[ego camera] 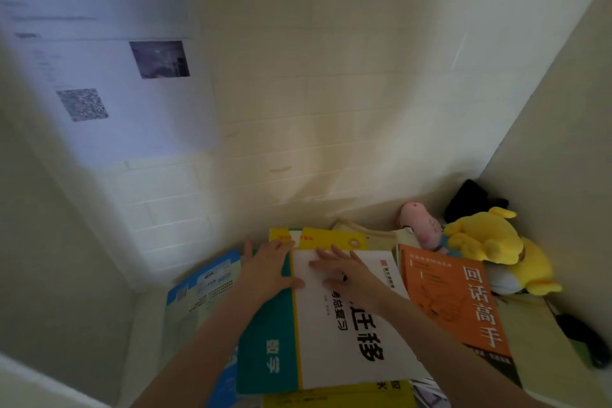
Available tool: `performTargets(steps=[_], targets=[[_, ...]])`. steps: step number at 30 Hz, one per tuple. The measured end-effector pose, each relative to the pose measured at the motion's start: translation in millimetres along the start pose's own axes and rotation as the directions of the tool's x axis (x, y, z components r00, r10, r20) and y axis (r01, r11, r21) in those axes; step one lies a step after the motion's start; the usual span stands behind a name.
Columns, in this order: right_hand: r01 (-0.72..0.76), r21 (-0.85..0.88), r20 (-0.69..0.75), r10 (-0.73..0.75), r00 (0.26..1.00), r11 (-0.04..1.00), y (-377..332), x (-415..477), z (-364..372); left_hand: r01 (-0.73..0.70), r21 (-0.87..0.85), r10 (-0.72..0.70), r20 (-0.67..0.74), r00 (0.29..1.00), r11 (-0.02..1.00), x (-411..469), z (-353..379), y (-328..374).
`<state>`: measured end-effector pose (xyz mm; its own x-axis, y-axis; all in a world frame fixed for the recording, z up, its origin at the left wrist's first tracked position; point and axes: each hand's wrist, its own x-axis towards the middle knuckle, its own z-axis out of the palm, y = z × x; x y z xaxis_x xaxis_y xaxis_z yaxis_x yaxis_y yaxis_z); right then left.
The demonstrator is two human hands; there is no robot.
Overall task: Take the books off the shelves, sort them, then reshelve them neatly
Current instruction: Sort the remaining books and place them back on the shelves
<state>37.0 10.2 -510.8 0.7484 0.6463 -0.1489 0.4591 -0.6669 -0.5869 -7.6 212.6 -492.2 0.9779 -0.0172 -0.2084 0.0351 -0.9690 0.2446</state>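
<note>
Both hands lay flat with fingers straight and spread, gripping nothing. The left hand (268, 267) covered the far left corner of the white book (344, 334), thumb on the cover. The right hand (347, 272) pressed palm down on the same cover, close beside the left.

That white book was a glossy softcover with big black characters, a broad green band down its left side and a thin yellow stripe between. It lay flat at the middle of the surface (526, 321), on top of a loose pile. A far yellow book (331, 237) stuck out from under its far end, a blue book (205, 288) from under its left side toward the left edge, and a near yellow book (337, 397) at the near edge.

Just right of it lay an orange book (457, 301) with white characters, flat, its left edge partly hidden by the right forearm.

In the far right corner sat a pink toy (420, 225) and a yellow toy (490, 242), both plush, the yellow one touching the orange book's far end. Something soft and black (470, 195) was behind them. A cream cloth (374, 235) lay between the far yellow book and the pink toy. A dark, blurred object (583, 341) rested by the right edge. Paper (116, 93) with a square code and a dark photo hung on the left wall
</note>
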Motion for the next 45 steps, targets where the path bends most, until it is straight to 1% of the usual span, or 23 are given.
performTargets(steps=[1,3,6,8,10,12,14,15,17,19,22,24,26,28,32,34,36,37,38,39,41,43,45], targets=[[-0.03,0.016,-0.029,0.031,0.999,0.999,1.1,-3.4,0.9,-0.001,-0.014,0.001,-0.012,1.0,1.0,1.2,-0.7,-0.4],[-0.1,0.011,-0.094,0.101,0.99,0.995,3.5,-11.3,0.2,-0.004,-0.125,0.003,-0.007,1.0,0.992,1.7,-4.6,-1.1],[-0.198,-0.009,-0.174,0.194,0.966,0.98,11.4,-29.1,-2.4,0.067,-0.209,-0.049,0.09,0.995,0.976,-2.3,-12.0,-5.6],[-0.263,0.134,-0.238,0.288,0.927,0.956,19.9,-45.5,-2.9,0.127,-0.274,-0.101,0.106,0.989,0.953,-11.8,-14.4,-9.9],[-0.297,0.302,-0.264,0.379,0.887,0.906,28.2,-65.4,-2.0,0.196,-0.323,-0.186,0.061,0.981,0.926,-29.2,-12.9,-13.6],[-0.324,0.38,-0.246,0.432,0.868,0.866,33.8,-81.5,4.3,0.255,-0.401,-0.263,0.036,0.964,0.88,-49.6,-6.7,-16.7],[-0.351,0.333,-0.212,0.432,0.876,0.875,32.4,-89.4,14.4,0.308,-0.562,-0.319,0.082,0.944,0.768,-68.7,2.4,-14.3],[-0.351,0.354,-0.186,0.433,0.882,0.867,28.8,-89.9,19.3,0.328,-0.63,-0.336,0.112,0.935,0.704,-76.2,8.8,-10.5],[-0.346,0.488,-0.108,0.449,0.887,0.801,18.6,-86.8,25.6,0.355,-0.705,-0.37,0.14,0.918,0.614,-89.1,19.1,3.9],[-0.364,0.517,-0.074,0.464,0.882,0.775,13.8,-82.8,27.5,0.386,-0.745,-0.424,0.153,0.893,0.544,-97.6,30.3,21.0],[-0.401,0.405,-0.103,0.477,0.873,0.822,17.0,-75.6,17.7,0.416,-0.638,-0.466,0.1,0.879,0.648,-105.3,47.1,36.0],[-0.428,0.398,-0.041,0.482,0.875,0.811,15.2,-69.2,6.4,0.345,-0.65,-0.406,0.061,0.912,0.677,-111.3,44.8,40.0],[-0.403,0.449,0.008,0.447,0.895,0.798,10.8,-63.1,-2.4,0.24,-0.761,-0.277,0.083,0.957,0.602,-110.1,39.0,41.3],[-0.377,0.441,0.006,0.417,0.909,0.814,8.3,-57.7,-6.7,0.183,-0.811,-0.187,0.092,0.978,0.556,-106.5,30.6,40.0],[-0.38,0.446,0.035,0.409,0.912,0.81,7.6,-55.1,-9.2,0.19,-0.858,-0.199,0.105,0.974,0.477,-97.3,28.5,25.9],[-0.37,0.448,0.035,0.397,0.917,0.814,7.8,-55.6,-9.2,0.205,-0.851,-0.267,0.08,0.96,0.483,-91.1,31.8,12.1],[-0.38,0.433,0.038,0.405,0.914,0.817,7.5,-55.8,-8.8,0.266,-0.765,-0.403,0.009,0.915,0.586,-82.4,39.6,-10.8],[-0.381,0.441,0.037,0.407,0.912,0.813,7.5,-55.1,-8.5,0.3,-0.7,-0.448,-0.031,0.894,0.648,-76.8,49.0,-26.0],[-0.378,0.448,0.034,0.407,0.913,0.81,7.6,-54.6,-8.3,0.354,-0.62,-0.466,-0.022,0.884,0.7,-71.5,58.4,-38.7],[-0.377,0.449,0.03,0.407,0.913,0.81,7.9,-54.0,-8.0,0.437,-0.532,-0.495,0.04,0.868,0.725,-67.1,68.1,-48.1],[-0.38,0.442,0.023,0.413,0.91,0.813,8.1,-54.3,-7.7,0.559,-0.412,-0.539,0.175,0.824,0.72,-61.0,86.4,-56.8],[-0.371,0.457,0.018,0.408,0.913,0.809,9.1,-55.1,-6.9,0.6,-0.307,-0.554,0.231,0.8,0.738,-58.3,98.7,-52.9],[-0.365,0.472,0.021,0.403,0.915,0.803,9.4,-55.7,-6.6,0.621,-0.236,-0.574,0.241,0.782,0.747,-53.9,105.5,-48.9]])
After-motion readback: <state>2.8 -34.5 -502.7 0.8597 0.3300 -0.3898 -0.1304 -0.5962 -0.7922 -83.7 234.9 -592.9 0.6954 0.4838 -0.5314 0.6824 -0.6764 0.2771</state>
